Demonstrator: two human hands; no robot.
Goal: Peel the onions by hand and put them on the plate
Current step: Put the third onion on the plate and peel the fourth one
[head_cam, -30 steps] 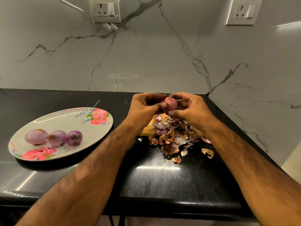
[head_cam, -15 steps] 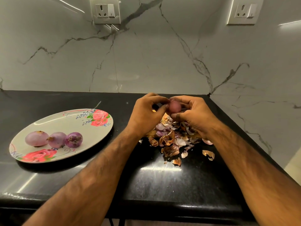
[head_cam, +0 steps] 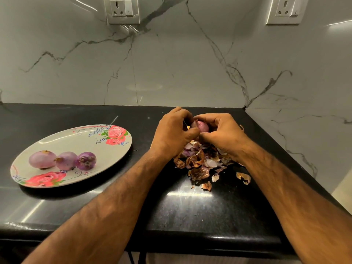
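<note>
- Our left hand (head_cam: 172,135) and right hand (head_cam: 222,137) both grip one red onion (head_cam: 200,126) above the peel pile (head_cam: 200,161).
- Three peeled onions (head_cam: 64,160) lie on the floral plate (head_cam: 80,138).

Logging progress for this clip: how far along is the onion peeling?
Done: three peeled onions sit on the plate. In hand: left hand and right hand both grip a fourth onion over the pile of skins, apparently mid-peel. Remaining: finish it and move it to the plate; no other unpeeled onions in view.
</note>
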